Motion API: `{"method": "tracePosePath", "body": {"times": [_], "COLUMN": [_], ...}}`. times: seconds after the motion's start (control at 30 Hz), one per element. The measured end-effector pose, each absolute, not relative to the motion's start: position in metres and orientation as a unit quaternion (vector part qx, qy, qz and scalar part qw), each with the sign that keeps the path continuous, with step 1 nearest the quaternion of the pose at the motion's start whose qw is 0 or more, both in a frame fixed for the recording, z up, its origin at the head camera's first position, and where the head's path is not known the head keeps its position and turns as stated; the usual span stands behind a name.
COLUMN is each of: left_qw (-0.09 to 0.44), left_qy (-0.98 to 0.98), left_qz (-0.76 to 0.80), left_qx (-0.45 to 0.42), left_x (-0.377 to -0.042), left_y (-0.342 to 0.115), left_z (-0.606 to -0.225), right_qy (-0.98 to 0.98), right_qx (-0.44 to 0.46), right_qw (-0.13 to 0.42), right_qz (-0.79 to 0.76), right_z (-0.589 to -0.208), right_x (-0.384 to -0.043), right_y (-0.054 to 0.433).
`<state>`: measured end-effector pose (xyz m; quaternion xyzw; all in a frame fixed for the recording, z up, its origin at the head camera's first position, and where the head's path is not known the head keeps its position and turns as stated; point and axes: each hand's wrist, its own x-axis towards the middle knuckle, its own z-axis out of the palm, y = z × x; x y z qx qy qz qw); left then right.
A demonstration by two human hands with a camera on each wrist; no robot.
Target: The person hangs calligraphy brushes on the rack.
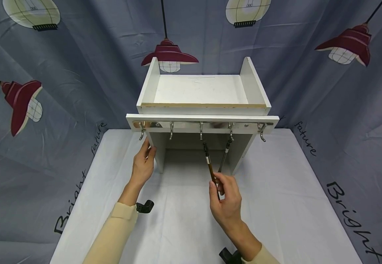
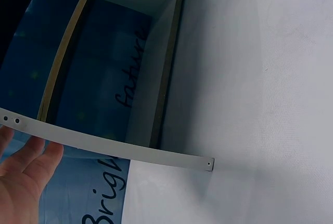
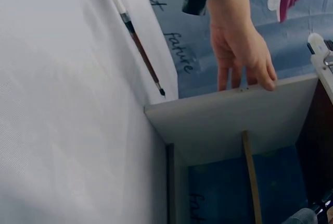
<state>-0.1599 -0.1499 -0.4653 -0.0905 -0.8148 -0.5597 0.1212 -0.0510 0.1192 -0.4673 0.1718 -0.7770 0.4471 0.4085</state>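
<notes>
Evidently a light object: slim brush (image 1: 211, 170) held in the air before the white rack (image 1: 204, 110), its dark upper end just below the middle hook (image 1: 201, 132); whether they touch, cannot tell. Right grip (image 1: 226, 200) pinching the brown lower part, thumb set against curled fingers. Left grip (image 1: 142, 165) on the front edge of the side panel (image 1: 159, 150), fingers along the outer face, thumb at the edge; reads as steadying.

Handling, judged by eye: shaft stiff, probably varnished wood, so a bit slick and apt to roll between fingertips. Weight slight; a fingertip pinch should do. Upper end too small to make out, perhaps softer; better not squeezed. Best hold is the lower shaft, as now, leaving the end by the hook free. Too low a pinch would likely let the tip wander.

Second brush (image 1: 224, 158) hangs, tilted, from the next hook (image 1: 231, 130) to the right; a knock could set it swinging. Third brush (image 3: 140, 49), pale at one end, apparently lies on the bench (image 1: 276, 205) outside the side panel. Rack looks rigid, but might shift if pushed
</notes>
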Motion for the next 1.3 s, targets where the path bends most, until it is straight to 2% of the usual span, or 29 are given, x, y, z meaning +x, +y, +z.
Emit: {"method": "tracePosePath", "body": {"times": [0.13,0.27,0.6,0.87,1.3], "left_qw": [0.116,0.116,0.124,0.121,0.117], "left_qy": [-0.815,-0.814,-0.813,-0.811,-0.809], "left_qz": [-0.56,-0.561,-0.561,-0.565,-0.568], "left_qx": [-0.094,-0.095,-0.095,-0.097,-0.097], "left_x": [-0.151,-0.149,-0.149,-0.149,-0.15], "left_y": [-0.146,-0.146,-0.146,-0.147,-0.148], "left_z": [-0.447,-0.445,-0.446,-0.448,-0.447], "right_qy": [-0.778,-0.783,-0.793,-0.811,-0.824], "right_qx": [0.176,0.176,0.163,0.136,0.145], "right_qw": [0.406,0.4,0.383,0.342,0.316], "right_qz": [0.446,0.443,0.445,0.454,0.448], "right_z": [-0.469,-0.47,-0.475,-0.48,-0.485], "right_x": [-0.053,-0.054,-0.057,-0.061,-0.075], "right_y": [0.118,0.117,0.113,0.109,0.102]}}
